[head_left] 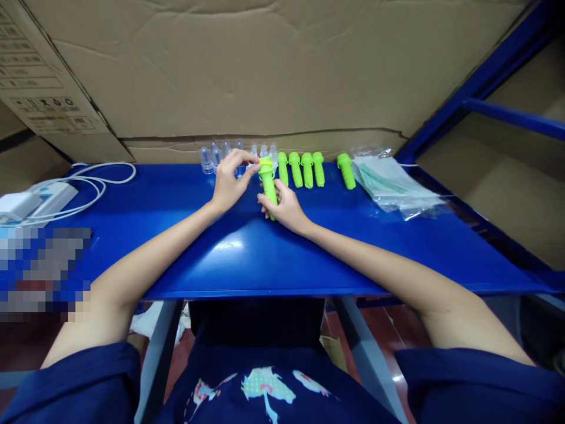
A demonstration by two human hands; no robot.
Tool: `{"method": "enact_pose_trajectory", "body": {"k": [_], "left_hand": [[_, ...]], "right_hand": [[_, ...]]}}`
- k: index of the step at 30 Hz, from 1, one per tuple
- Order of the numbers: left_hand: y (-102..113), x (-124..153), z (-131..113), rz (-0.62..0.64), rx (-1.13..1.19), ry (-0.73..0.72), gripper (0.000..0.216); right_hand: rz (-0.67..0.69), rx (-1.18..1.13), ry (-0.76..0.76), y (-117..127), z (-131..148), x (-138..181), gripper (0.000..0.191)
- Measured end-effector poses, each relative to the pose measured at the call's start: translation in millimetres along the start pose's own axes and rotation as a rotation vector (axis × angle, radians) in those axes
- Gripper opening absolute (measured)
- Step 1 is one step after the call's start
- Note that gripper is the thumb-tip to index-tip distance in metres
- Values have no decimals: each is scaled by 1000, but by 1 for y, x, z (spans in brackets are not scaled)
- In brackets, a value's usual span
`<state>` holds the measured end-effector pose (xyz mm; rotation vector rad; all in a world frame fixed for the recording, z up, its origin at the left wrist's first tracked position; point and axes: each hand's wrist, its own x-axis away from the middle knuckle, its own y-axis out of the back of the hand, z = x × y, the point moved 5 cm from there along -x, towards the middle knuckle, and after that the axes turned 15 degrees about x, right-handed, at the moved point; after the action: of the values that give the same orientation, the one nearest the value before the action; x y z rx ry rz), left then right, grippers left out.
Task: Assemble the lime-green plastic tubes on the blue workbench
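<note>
Your right hand (286,207) wraps the green tube (267,186) at twelve o'clock, apparently to steady it while your left hand (232,181) pinches its yellow band (266,164), with clear capsules (206,160) at eleven and matching tubes (307,171) at one, likely for easy reach.

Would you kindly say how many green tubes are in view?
6: one tube in the right hand, four tubes in a row to its right, and one farther right beside the plastic bags. The left hand could hide another.
</note>
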<state>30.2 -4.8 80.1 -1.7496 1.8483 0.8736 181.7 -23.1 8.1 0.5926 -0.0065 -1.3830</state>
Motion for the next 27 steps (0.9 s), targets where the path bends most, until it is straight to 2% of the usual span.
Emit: {"method": "enact_pose_trajectory", "body": {"k": [12, 18, 23, 27], "left_hand": [[-3, 2, 4, 55, -57, -23, 12], [-6, 4, 11, 120, -97, -63, 25], [-6, 4, 18, 127, -141, -160, 28], [-5, 4, 21, 133, -153, -169, 28]], "right_hand": [[-9, 41, -13, 2, 3, 3, 35], [-15, 47, -39, 2, 2, 3, 29], [2, 49, -52, 2, 4, 3, 27], [13, 58, -56, 2, 4, 4, 26]]}}
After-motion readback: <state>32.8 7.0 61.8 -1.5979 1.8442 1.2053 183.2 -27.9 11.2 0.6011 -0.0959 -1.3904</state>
